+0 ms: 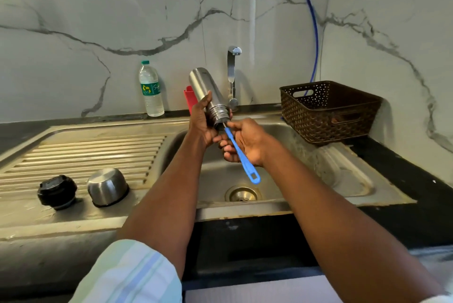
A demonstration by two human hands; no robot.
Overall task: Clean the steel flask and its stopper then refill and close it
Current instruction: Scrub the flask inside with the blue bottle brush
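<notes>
My left hand (202, 121) grips the steel flask (203, 87) above the sink basin, tilted with its threaded mouth pointing down toward me. My right hand (245, 142) holds the blue handle of a bottle brush (241, 158), whose wire stem goes into the flask's mouth; the bristles are hidden inside. The black stopper (57, 192) and the steel cup lid (107, 186), upside down, sit on the draining board at the left.
The steel sink (282, 180) has a drain (242, 193) below my hands and a tap (232, 74) behind the flask. A plastic water bottle (150, 89) and a red object (190, 99) stand at the wall. A brown basket (328, 111) sits at the right.
</notes>
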